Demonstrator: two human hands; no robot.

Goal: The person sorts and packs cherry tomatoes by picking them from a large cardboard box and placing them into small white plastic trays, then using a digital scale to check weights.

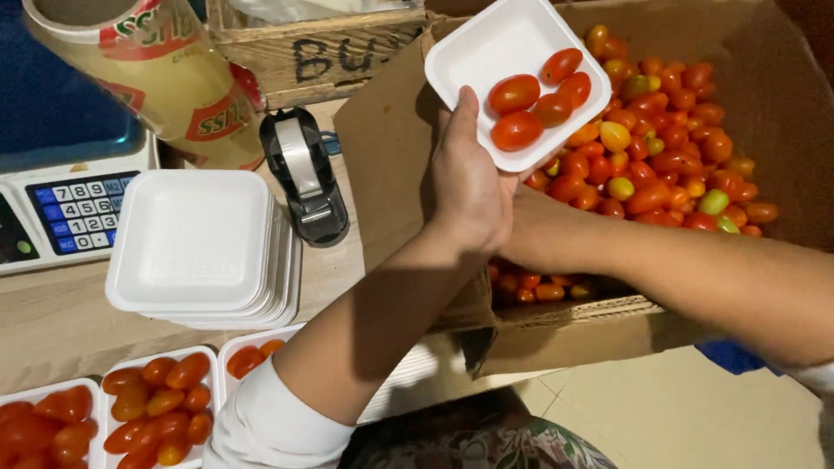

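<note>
Sleeve: our white left sleeve sits lowest, just beside the filled trays of tomatoes on the table.
Left hand: our left hand is clamped on the tray, thumb on its rim, above the near-left corner of the box.
Tray: white foam, tilted, five red tomatoes inside.
Right hand: our right forearm crosses behind the left wrist into the box; we cannot tell how its fingers stand.
Box: cardboard, heaped with loose tomatoes.
Left of box: tape dispenser, tray stack, scale.
</note>
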